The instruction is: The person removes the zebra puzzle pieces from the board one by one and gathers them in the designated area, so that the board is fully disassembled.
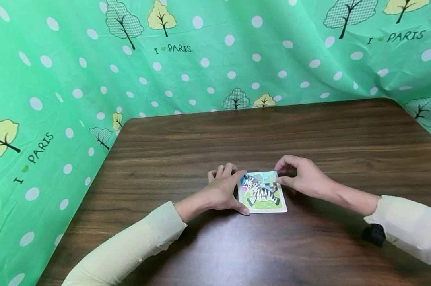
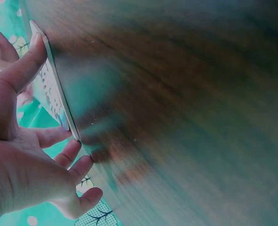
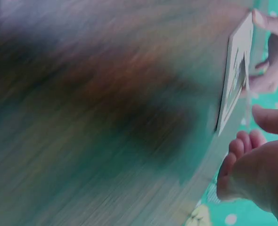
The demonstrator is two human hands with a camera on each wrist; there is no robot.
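Note:
A small square jigsaw puzzle (image 1: 263, 204) with a zebra picture and a pale frame lies on the table. My left hand (image 1: 222, 190) spans its left side, thumb at the near corner and index finger at the far corner, holding the frame. The other left fingers spread beyond it, as the left wrist view shows on the hand (image 2: 30, 165). At the far right corner, my right hand (image 1: 306, 176) pinches a light blue-green puzzle piece (image 1: 271, 179) between thumb and index finger. This piece looks tilted up over a darker gap. From the right wrist, the piece appears as a thin edge.
The dark wood-grain table (image 1: 187, 143) extends around the puzzle on all sides. A green curtain (image 1: 208, 83) with white dots and trees hangs behind and to the left. A black strapped object (image 1: 374, 235) sits under the right sleeve.

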